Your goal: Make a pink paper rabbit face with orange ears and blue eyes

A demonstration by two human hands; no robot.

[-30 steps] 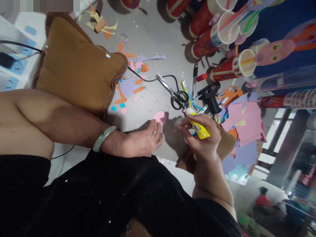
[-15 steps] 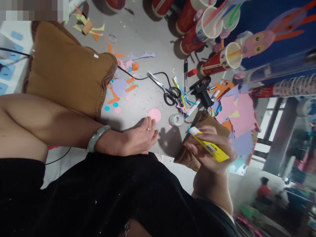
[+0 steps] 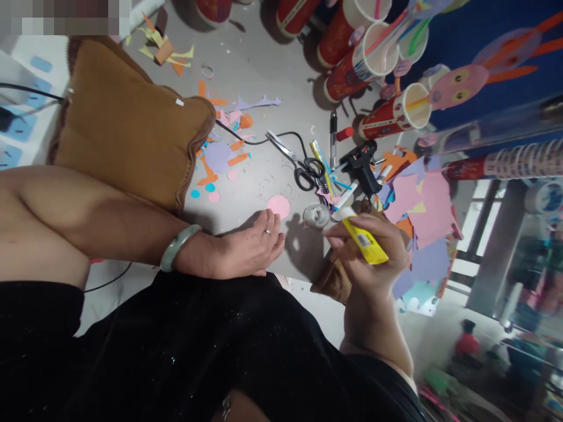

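My left hand (image 3: 250, 249) lies palm down at the table's near edge, fingers stretched out side by side. Its fingertips touch the lower edge of a pink paper circle (image 3: 280, 206), which lies flat. Above the right part of the near edge, my right hand (image 3: 373, 246) is closed around a yellow glue tube (image 3: 368, 243) with a white end (image 3: 347, 214) pointing up and left. Between the hands sits a roll of clear tape (image 3: 315, 215). Black-handled scissors (image 3: 303, 167) lie beyond it, blades partly apart.
A black glue gun (image 3: 363, 167), a pen (image 3: 333, 138) and paper scraps (image 3: 220, 157) lie farther back. Red paper cups (image 3: 352, 73) with straws stand along the far side. A brown cushion (image 3: 127, 123) is at left, coloured paper sheets (image 3: 431, 205) at right.
My right hand has moved slightly left and up, and the tube in it has turned steeper. The left hand stays by the pink circle. The whole view has shifted a little.
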